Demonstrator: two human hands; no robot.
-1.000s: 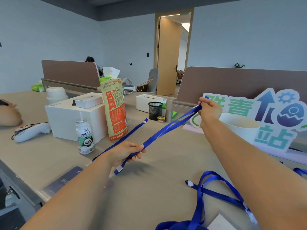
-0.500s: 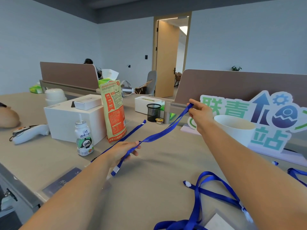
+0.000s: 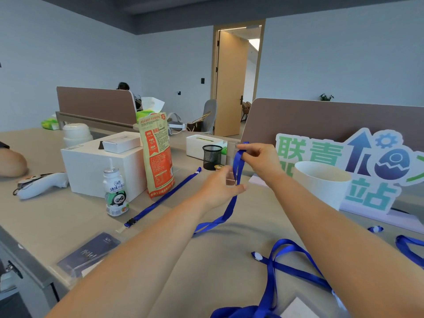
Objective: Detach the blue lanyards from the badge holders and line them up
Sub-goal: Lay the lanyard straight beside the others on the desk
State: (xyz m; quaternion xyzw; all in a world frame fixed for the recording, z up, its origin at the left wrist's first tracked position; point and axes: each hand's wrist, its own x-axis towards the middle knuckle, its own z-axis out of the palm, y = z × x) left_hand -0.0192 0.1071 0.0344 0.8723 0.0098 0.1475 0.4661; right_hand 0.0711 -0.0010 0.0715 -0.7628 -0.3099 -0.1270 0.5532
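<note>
Pinched blue lanyard (image 3: 231, 204) at its top in right hand (image 3: 259, 157), gripped lower with left hand (image 3: 218, 189), seemingly to straighten it for lining up.

Woven cloth lanyard (image 3: 230, 208) — matt desk (image 3: 68, 216) — wire-mesh cup (image 3: 211, 157)

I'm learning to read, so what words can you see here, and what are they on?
"联青": top row of the cut-out desk sign.
"站": bottom row of the same sign.
Orange snack bag: lots of print, too blurred to read.
Small drink bottle: label characters too blurred to read.
Badge holder: pale writing on its dark card, too blurred to read.
</note>
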